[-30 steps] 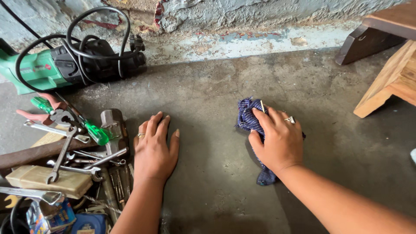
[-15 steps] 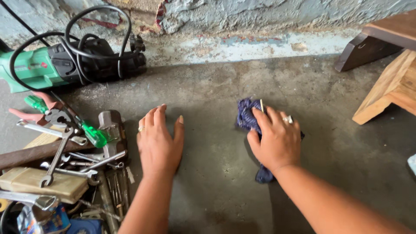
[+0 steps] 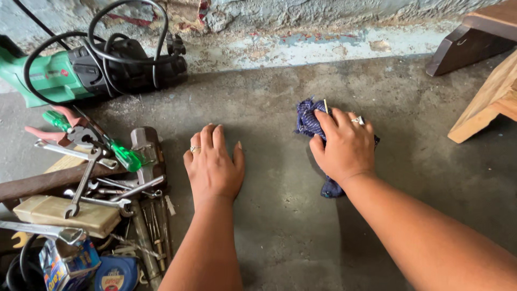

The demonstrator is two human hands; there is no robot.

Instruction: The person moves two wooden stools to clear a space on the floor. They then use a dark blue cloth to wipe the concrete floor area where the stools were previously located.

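Note:
My left hand (image 3: 214, 164) lies flat on the grey concrete floor (image 3: 269, 226), fingers together, palm down, with a ring on one finger. It holds nothing and sits just right of a hammer head (image 3: 144, 153). My right hand (image 3: 344, 145) presses down on a crumpled dark blue cloth (image 3: 308, 121), which sticks out above and below the hand. A ring shows on that hand too, and a thin pale stick pokes up at the cloth's top edge.
A pile of tools lies at the left: wrenches (image 3: 81, 183), a green-handled screwdriver (image 3: 121, 153), red pliers (image 3: 46, 132), a wooden block (image 3: 64, 215) and a tape measure (image 3: 116, 277). A green and black power tool (image 3: 81, 73) with a coiled cord rests by the wall. Wooden furniture legs (image 3: 484, 102) stand at the right.
The view has shifted slightly. Both hands stay roughly where they were, the left flat on the floor and the right on the cloth.

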